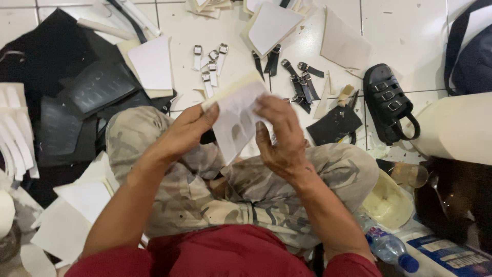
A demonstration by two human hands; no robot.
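White cut sheet piece: a flat, pale, stiff-looking panel with a cream backing edge, held up over the lap between both hands, tilted so its face looks up at the camera. Probably easier to check or work the edge that way.
Left hand: pinching the panel's upper left corner, thumb on top, fingers tucked behind.
Right hand: closed on the right edge, fingers curled over the front. It's blurred, so the exact grip is hard to tell.
Lap: camouflage trousers, legs crossed on the white tiled floor, so everything sits within arm's reach.
White buckle straps: a small cluster laid on the floor just ahead of the knees.
Black buckle straps: a second cluster to the right of them, sorted apart by colour.
Black strapped sandal: lying sole down, well right of the hands.
Black sheet material: piled at the left, with white offcuts around it.
Plastic water bottle: by the right knee.
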